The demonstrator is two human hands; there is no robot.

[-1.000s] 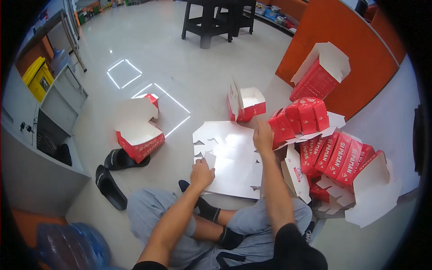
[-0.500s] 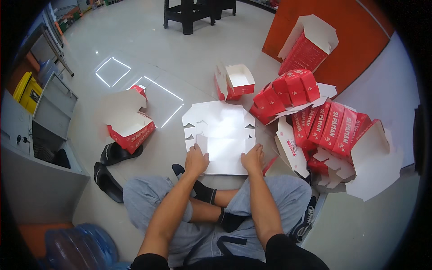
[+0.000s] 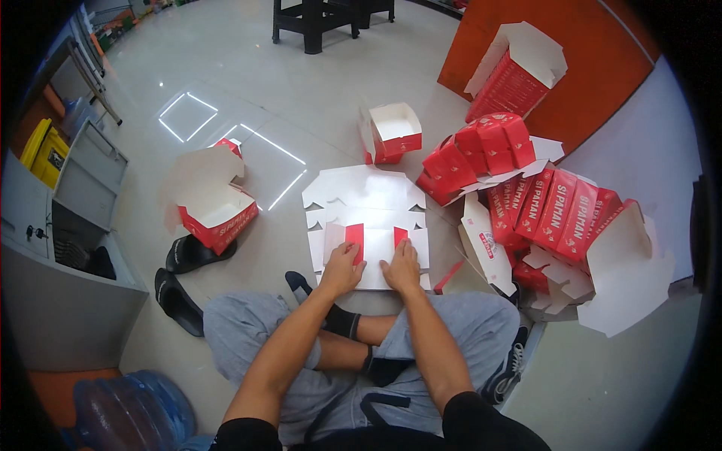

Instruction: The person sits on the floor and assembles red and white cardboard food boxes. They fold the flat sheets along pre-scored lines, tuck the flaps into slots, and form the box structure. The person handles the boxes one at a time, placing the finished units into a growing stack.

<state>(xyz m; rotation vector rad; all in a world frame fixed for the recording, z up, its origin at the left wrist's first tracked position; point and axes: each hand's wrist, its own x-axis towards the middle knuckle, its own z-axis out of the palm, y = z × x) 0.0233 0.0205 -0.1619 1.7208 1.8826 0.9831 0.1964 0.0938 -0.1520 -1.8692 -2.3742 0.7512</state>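
A flat cardboard box blank [image 3: 376,197], white on the inside, lies on the floor before my crossed legs, with notches along both sides. Its left flap [image 3: 354,242] and right flap [image 3: 399,236] are turned inward, showing red outer faces. My left hand [image 3: 343,270] is closed over the left flap, fingers bent and thumb toward the middle. On the other flap is my right hand [image 3: 402,268], its fingers drawn together and the thumb pointing inward. Both palms face down, and part of each flap is hidden under the fingers.
Several formed red boxes [image 3: 558,210] are heaped at the right, near an orange panel [image 3: 587,83]. One open box [image 3: 395,131] stands beyond the blank, another [image 3: 219,214] at the left. Black slippers [image 3: 179,301], a grey cabinet [image 3: 83,301] and a large clear bottle [image 3: 131,413] are leftward.
Both hands have moved inward from the blank's side edges. The two side flaps have folded over toward the middle, so their red faces now show.
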